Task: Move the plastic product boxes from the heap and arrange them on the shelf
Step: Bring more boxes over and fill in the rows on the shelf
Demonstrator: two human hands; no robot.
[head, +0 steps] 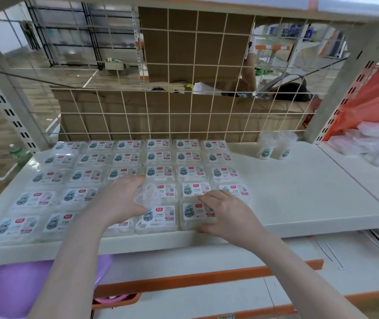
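We pinch the front box [196,215] with our right hand [227,212]; left hand [119,199] clutches another box [147,195]. Nudging risks skewing neighbours at nine o'clock.

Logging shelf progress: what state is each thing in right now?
Boxes on the shelf: lying flat in rows, labels up.
Front box: flat at shelf edge, right hand gripping it.
Left hand: holding a clear box.
Two cup stacks: upright at back.
Shelf: right part bare.
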